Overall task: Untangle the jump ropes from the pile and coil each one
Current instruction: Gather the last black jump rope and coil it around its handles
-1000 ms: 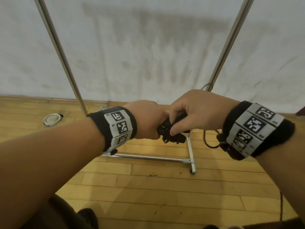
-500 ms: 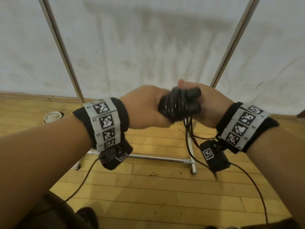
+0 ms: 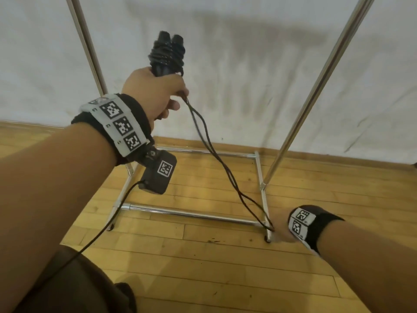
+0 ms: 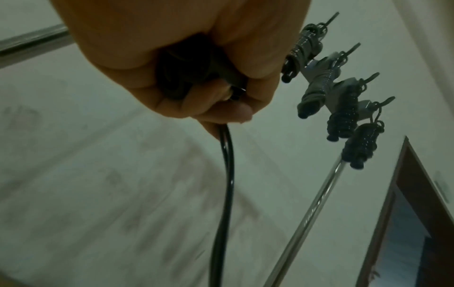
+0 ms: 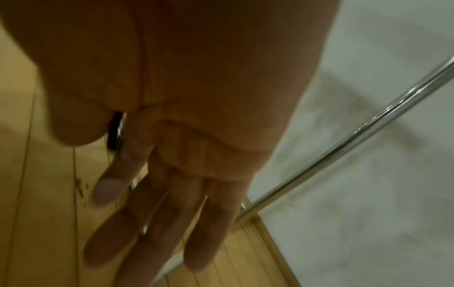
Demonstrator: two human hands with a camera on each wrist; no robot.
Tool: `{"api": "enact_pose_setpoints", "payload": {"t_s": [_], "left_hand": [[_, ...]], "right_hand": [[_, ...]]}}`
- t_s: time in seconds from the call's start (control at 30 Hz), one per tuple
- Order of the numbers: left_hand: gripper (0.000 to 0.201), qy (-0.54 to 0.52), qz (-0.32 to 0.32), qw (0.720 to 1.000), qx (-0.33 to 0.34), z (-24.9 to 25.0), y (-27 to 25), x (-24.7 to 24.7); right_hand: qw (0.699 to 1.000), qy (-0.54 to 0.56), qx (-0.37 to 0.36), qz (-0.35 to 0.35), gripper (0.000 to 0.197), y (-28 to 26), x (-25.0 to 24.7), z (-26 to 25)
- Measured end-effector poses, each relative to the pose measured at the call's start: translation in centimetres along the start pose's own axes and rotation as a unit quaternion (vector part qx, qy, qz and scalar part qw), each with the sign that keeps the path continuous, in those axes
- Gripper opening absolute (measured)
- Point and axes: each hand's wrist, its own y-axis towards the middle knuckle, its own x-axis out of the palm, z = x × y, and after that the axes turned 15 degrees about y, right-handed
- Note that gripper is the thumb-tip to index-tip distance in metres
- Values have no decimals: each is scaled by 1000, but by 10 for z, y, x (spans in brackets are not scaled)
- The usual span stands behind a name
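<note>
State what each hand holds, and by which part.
Left hand grips the black corded jump rope by its paired handles' lower ends; right hand pinches its loose loop end.

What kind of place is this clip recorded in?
Probably a gym or sports hall storage corner. The floor is strip hardwood, a chrome garment-style rack stands against a scuffed white wall, and several coiled jump ropes hang from hooks on the rack.

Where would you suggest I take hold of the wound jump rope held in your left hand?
Take the jump rope by the bare handle tips above the windings, coming from above: the left hand covers the lower end, and two strands run down to the right hand.
</note>
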Motion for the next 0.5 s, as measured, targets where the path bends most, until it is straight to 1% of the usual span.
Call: {"api": "enact_pose_setpoints", "payload": {"t_s": [0.03,0.07,0.1,0.13,0.17,0.2,0.23,0.27,0.3,0.33,0.37,0.4,0.43,0.47,0.5], "left_hand": [[23,37,-15,999,4,-3,-1,1],[20,80,-33,996,13,-6,-3,4],[16,116,-54,992,24,-9,-7,10],[14,142,-75,986,36,-12,-11,18],[14,160,-95,981,48,-13,-15,26],[15,175,-113,976,58,-13,-20,35],[15,185,-130,972,64,-12,-24,43],[14,192,-148,968,71,-12,-27,50],[14,194,-165,964,78,-11,-31,56],[14,191,-181,961,87,-9,-34,62],[14,187,-194,958,94,-8,-38,66],[15,185,-201,957,99,-7,-41,70],[15,188,-200,956,102,-6,-42,72],[14,192,-193,957,102,-5,-42,73],[14,192,-183,959,96,-5,-42,72]], "right_hand": [[999,-39,31,-20,52,-2,0,5],[998,-37,46,-23,57,-6,-8,8],[999,-7,47,-13,61,-12,-21,8],[999,41,30,21,61,-22,-39,7],[991,102,-2,85,58,-35,-59,5],[970,174,-46,165,55,-48,-78,4],[928,273,-95,235,51,-61,-94,0],[858,408,-154,271,49,-73,-106,-6],[762,551,-221,260,50,-84,-112,-15],[655,666,-286,213,52,-94,-116,-27],[561,739,-335,162,51,-102,-117,-38],[491,784,-359,122,50,-106,-116,-49],[446,812,-365,97,48,-108,-114,-59],[426,825,-363,80,46,-108,-111,-67],[421,828,-363,65,44,-105,-107,-74]]}}
